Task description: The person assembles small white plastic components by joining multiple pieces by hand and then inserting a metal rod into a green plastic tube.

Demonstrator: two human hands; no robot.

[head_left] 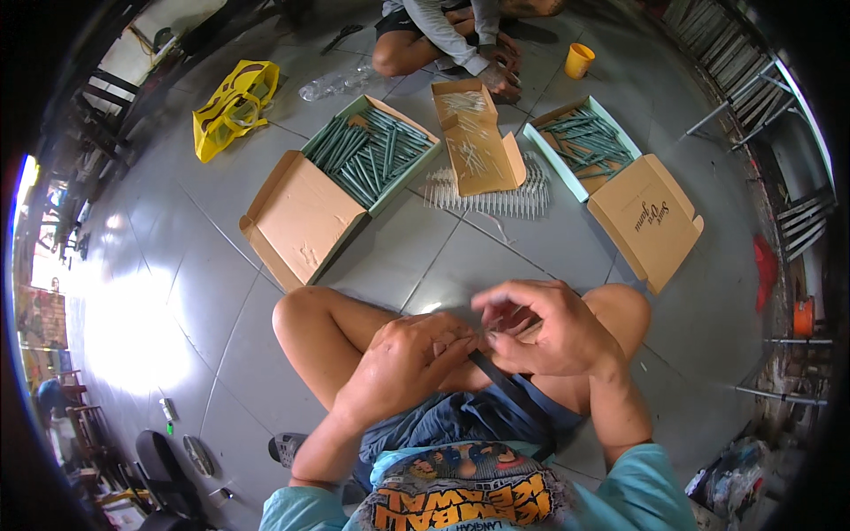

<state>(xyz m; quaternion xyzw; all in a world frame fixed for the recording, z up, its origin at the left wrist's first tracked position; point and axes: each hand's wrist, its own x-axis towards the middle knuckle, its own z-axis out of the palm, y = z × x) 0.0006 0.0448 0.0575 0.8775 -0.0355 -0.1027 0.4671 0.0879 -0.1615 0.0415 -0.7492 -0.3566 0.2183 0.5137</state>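
My left hand (pixel 412 358) is over my lap with its fingers closed in a pinch. Whatever is in that pinch is too small to make out. Close beside it, my right hand (pixel 553 329) has bent fingers, and motion smears their tips. I cannot tell if they hold anything. A black strap (pixel 506 382) runs down from between the hands across my shorts. Beyond my knees, an open box (pixel 303 217) at left holds many dark green pen-like sticks (pixel 372 152). Another open box (pixel 646 221) at right holds fewer such sticks (pixel 584 142).
Between the boxes, a cardboard tray (pixel 482 168) holds thin clear pieces, with rows of clear pointed pieces (pixel 496 202) around its near end. Across from me sits a person (pixel 443 40) with hands low. A yellow bag (pixel 235 106), clear plastic (pixel 336 82) and an orange cup (pixel 579 61) lie about.
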